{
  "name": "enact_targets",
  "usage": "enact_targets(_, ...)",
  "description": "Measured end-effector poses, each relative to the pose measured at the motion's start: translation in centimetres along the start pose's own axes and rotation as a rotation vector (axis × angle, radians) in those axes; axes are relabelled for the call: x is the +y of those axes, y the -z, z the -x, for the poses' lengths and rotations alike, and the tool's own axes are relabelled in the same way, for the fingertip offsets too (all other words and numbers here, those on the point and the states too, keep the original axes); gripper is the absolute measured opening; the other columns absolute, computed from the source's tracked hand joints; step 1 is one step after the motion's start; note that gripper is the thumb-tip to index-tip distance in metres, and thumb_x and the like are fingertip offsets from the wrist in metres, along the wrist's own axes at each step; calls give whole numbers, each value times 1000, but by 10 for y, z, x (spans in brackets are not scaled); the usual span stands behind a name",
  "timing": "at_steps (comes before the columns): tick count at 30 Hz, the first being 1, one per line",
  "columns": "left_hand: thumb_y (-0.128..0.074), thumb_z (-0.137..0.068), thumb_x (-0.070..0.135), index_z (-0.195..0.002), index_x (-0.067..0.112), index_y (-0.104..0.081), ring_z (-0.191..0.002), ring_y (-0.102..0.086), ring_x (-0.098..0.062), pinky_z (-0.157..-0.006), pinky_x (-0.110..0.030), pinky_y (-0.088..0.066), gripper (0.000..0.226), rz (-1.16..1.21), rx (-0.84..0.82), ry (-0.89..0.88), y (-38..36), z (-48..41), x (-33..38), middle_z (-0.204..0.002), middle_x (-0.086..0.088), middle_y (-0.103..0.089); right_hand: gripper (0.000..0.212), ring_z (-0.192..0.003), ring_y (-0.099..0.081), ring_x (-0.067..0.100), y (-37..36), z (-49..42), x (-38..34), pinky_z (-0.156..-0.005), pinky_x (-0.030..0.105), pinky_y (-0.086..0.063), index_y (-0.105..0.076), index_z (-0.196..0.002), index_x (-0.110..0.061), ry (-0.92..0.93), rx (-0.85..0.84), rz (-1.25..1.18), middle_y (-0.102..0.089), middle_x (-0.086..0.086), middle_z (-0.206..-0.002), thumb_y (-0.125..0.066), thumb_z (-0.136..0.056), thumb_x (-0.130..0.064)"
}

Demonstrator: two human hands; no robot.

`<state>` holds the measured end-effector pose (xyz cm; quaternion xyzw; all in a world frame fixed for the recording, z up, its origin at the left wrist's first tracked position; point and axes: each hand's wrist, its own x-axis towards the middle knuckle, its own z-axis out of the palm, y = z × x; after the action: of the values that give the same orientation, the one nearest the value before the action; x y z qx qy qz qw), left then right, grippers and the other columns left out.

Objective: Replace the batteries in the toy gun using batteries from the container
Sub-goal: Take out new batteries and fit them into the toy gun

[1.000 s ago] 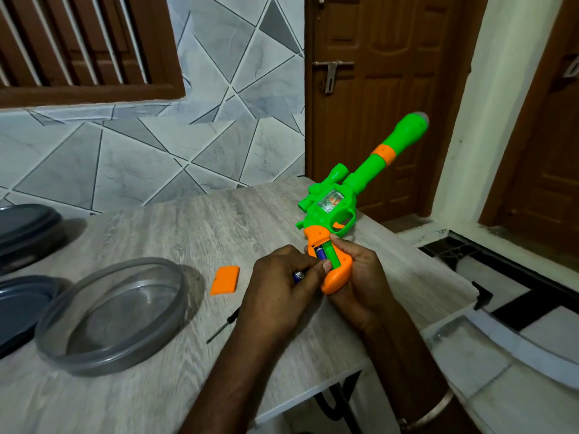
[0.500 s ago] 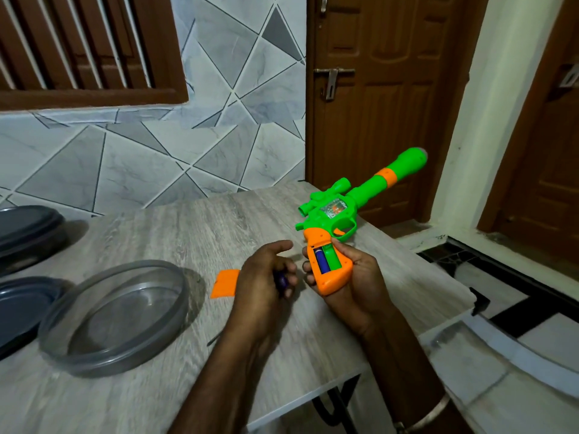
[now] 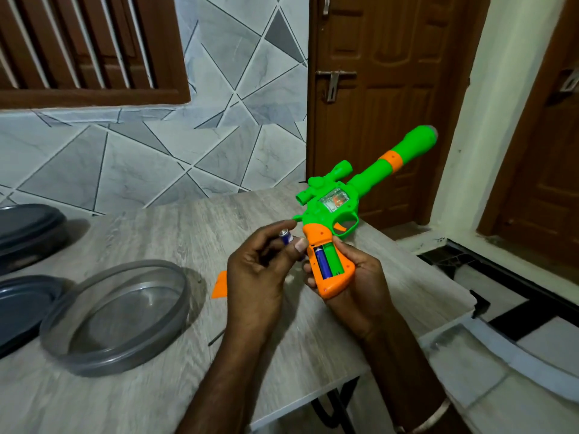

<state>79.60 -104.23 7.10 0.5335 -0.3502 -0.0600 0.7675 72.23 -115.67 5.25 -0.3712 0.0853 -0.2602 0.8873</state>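
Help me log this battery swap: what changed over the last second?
The left hand, pinching a battery, pulled back from the toy gun and its open compartment and raised the battery beside the handle. The barrel tipped lower. The right hand still holds the handle, the second battery stays seated beside an empty slot, and the orange cover and container lie where they were.
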Motion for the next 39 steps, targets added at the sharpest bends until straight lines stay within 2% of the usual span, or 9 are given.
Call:
enact_targets(10,-73,-73,6,-110,3,-70,-76,-75,-21,-71,-31,-64,37,461,-24,286,-9,0,-3,-87,-12,-78,41,-72,-65,17,2,-3,3,-56,30,-48,-66,-118,-7,-20,-56,45,-73,8,-97,-38,-98,-30)
enact_targets(14,-74,-84,3,-103,3,-66,-66,-73,-22,-60,-32,-60,21,232,-35,171,-7,0,-6,-82,-16,-77,43,-62,-58,10,4,-5,4,-55,29,-45,-60,-125,-5,-35,-41,23,-70,2,-82,-34,-101,-30)
enact_targets(17,-74,-85,-1,-98,-1,-66,-66,-73,-23,-53,-32,-57,14,114,-36,77,-11,3,-6,-80,-17,-76,40,-61,-56,10,4,-5,5,-54,27,-46,-63,-116,-5,-48,8,25,-65,3,-73,-41,-95,-31)
enact_targets(19,-75,-84,-4,-95,-2,-68,-68,-74,-18,-57,-26,-58,13,38,-26,12,-16,5,-6,-80,-15,-75,45,-81,-59,20,0,-3,5,-72,33,-49,-64,-121,0,-40,39,22,-68,14,-96,-47,-93,-32)
enact_targets(21,-78,-81,-4,-92,1,-72,-73,-74,-15,-64,-20,-57,14,-48,-12,-48,-19,7,-7,-81,-9,-75,55,-116,-50,38,1,-4,6,-99,47,-38,-55,-136,5,-42,48,14,-54,28,-131,-49,-94,-30)
enact_targets(24,-79,-81,-2,-92,12,-74,-80,-74,-11,-71,-24,-59,18,-122,-20,-98,-21,10,-8,-83,1,-76,58,-138,-40,46,2,-3,7,-117,52,-27,-47,-141,9,-27,40,0,-46,33,-145,-47,-94,-27)
enact_targets(30,-80,-82,7,-89,18,-76,-80,-69,-8,-71,-31,-57,14,-295,-7,-163,-22,10,-13,-83,7,-73,49,-117,-64,33,-1,0,4,-90,40,-59,-61,-125,5,-10,28,-29,-65,25,-127,-50,-88,-24)
enact_targets(34,-81,-82,15,-87,23,-78,-84,-67,-7,-75,-38,-57,10,-360,4,-139,-19,6,-19,-88,9,-70,41,-93,-74,28,-2,3,3,-75,36,-63,-66,-114,4,-48,2,-54,-73,22,-110,-47,-91,-24)
enact_targets(39,-78,-86,15,-87,19,-78,-81,-66,-6,-74,-38,-58,4,-401,-11,-140,-21,7,-22,-87,5,-68,40,-93,-74,27,1,2,4,-78,35,-62,-64,-117,4,-65,25,-77,-72,21,-110,-39,-102,-23)
